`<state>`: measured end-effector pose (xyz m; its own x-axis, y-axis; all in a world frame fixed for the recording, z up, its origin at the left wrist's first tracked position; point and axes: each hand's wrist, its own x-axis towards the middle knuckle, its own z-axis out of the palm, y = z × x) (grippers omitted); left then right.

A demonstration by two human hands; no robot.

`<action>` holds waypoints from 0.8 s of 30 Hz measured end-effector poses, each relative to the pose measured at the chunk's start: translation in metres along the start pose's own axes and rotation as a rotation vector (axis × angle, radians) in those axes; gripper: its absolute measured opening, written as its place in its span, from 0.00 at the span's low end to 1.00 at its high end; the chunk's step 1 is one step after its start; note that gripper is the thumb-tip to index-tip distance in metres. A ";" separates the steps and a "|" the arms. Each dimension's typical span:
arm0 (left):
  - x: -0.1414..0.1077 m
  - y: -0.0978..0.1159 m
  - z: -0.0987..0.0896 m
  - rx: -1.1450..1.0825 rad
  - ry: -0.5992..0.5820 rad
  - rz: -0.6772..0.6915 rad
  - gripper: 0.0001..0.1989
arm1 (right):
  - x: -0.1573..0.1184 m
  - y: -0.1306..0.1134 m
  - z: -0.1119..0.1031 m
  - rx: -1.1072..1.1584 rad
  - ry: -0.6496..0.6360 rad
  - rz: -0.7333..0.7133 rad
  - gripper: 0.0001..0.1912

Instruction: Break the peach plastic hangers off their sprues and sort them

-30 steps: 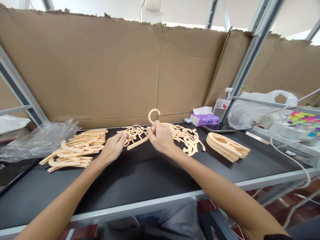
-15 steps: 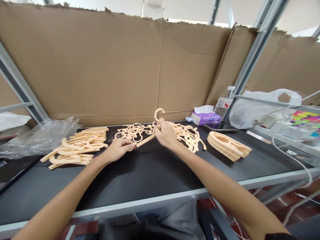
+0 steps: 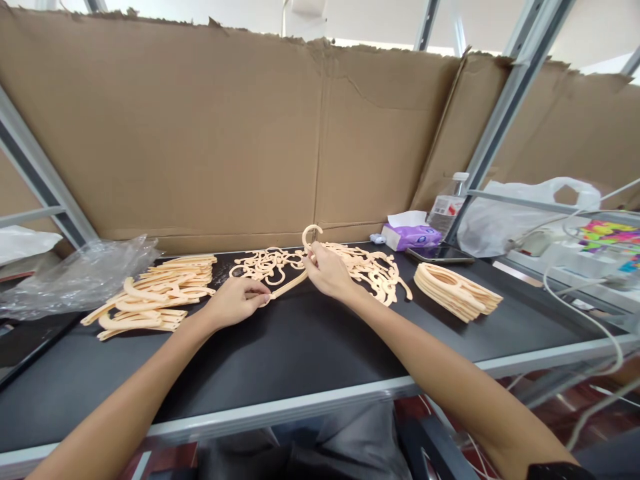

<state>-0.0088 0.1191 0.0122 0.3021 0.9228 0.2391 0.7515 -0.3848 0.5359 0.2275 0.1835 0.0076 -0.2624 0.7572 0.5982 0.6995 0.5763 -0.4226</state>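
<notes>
Between my hands is a cream plastic clothes hanger [image 3: 290,285], its hook pointing up above the black tabletop. My left hand [image 3: 237,300] is closed on the hanger's left end. My right hand [image 3: 327,270] grips it just below the hook, and the fingers hide the joint there. Behind my hands lie loose hook pieces [image 3: 267,264] and a heap of small curved parts [image 3: 383,277]. To the left is a pile of hanger arms [image 3: 160,293]. Over on the right rests a neat stack of folded hangers [image 3: 455,290].
A crumpled clear plastic bag [image 3: 75,277] lies at the left. At the back right are a purple tissue pack [image 3: 413,236], a phone [image 3: 440,254], a bottle [image 3: 447,207] and a white bag [image 3: 525,220]. Cardboard [image 3: 200,147] stands behind the table; a white cable [image 3: 613,347] hangs at right.
The hanger's hook and my right hand have shifted slightly left and down. At the left end, the hanger's pieces now look joined in line where a dark gap showed before.
</notes>
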 end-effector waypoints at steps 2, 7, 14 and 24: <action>0.000 0.000 0.001 -0.034 0.020 -0.016 0.11 | 0.000 0.001 0.000 0.009 -0.002 0.002 0.04; 0.002 -0.001 0.002 -0.108 0.046 -0.015 0.11 | 0.001 0.004 0.001 0.027 -0.042 0.007 0.03; 0.004 -0.003 0.004 -0.174 0.004 -0.023 0.09 | 0.002 0.007 0.002 0.074 -0.050 -0.008 0.02; 0.005 -0.004 0.001 -0.201 -0.014 -0.030 0.10 | 0.001 0.008 0.005 0.084 -0.057 -0.002 0.03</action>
<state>-0.0099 0.1249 0.0102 0.2906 0.9335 0.2101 0.6283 -0.3518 0.6939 0.2292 0.1905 0.0016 -0.3027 0.7710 0.5603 0.6411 0.5997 -0.4789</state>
